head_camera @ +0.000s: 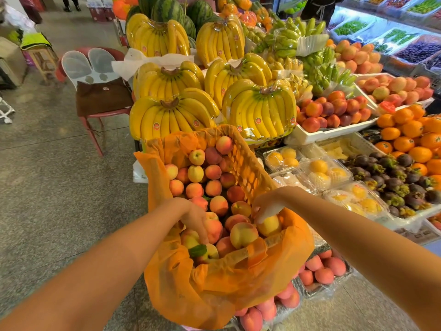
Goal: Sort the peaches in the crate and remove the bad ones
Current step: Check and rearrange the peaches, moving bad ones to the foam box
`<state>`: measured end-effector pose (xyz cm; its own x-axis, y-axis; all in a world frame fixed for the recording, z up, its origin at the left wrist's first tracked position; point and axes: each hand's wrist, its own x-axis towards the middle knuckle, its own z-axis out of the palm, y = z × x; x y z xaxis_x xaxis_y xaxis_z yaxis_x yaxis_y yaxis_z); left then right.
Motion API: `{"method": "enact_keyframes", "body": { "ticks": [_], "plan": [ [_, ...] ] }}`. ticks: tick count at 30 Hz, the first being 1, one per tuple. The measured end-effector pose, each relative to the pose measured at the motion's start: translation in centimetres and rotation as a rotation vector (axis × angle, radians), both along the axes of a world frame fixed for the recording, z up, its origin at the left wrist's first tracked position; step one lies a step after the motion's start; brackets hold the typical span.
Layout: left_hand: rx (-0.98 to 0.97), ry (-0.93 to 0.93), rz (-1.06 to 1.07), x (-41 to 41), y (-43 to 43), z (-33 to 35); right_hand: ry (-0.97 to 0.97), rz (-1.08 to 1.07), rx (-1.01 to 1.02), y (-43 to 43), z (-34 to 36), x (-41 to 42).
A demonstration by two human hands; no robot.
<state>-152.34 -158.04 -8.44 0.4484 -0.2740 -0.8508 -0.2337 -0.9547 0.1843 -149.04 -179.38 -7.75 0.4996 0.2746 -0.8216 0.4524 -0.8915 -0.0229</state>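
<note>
An orange plastic crate (253,170) lined with orange netting stands tilted in front of me, filled with several peaches (213,187). My left hand (195,218) reaches into the near left of the pile, its fingers pointing down between a pink peach (213,229) and a paler one (189,238). My right hand (265,207) lies over a yellowish peach (269,225) at the crate's near right, fingers curled on its top. A green leaf (198,250) lies among the near fruit.
Wrapped banana bunches (171,115) rise just behind the crate. Trays of nectarines (331,111), oranges (405,137), mangosteens (391,180) and boxed yellow fruit (319,173) fill the right. Pink peaches (322,271) sit below the crate. A red chair (100,99) stands on the floor at left.
</note>
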Motion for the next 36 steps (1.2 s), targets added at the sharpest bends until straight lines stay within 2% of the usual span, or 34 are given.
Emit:
{"method": "enact_keyframes", "body": {
  "ticks": [6,11,14,19,24,30,36],
  "plan": [
    [-0.101,-0.013,0.106,2.1,0.5,-2.1,-0.014,-0.056,0.167,0.9,-0.7,1.7],
    [-0.367,-0.156,0.354,4.6,1.6,-3.6,-0.07,-0.229,0.455,2.4,-1.4,3.7],
    [-0.482,-0.234,0.515,6.2,2.1,-5.4,-0.081,-0.299,0.515,3.1,-3.3,5.1],
    [-0.373,-0.325,0.567,8.0,2.1,-8.4,-0.154,-0.246,0.462,4.5,-8.0,6.5],
    [-0.111,-0.273,0.434,8.7,2.0,-11.2,-0.161,-0.204,0.443,5.3,-11.1,6.8],
    [0.047,-0.297,0.296,9.0,1.1,-12.4,-0.238,-0.101,0.361,5.8,-12.7,7.0],
    [0.112,-0.362,0.246,9.3,0.5,-13.2,-0.34,-0.022,0.324,6.0,-13.1,7.0]
  ]
}}
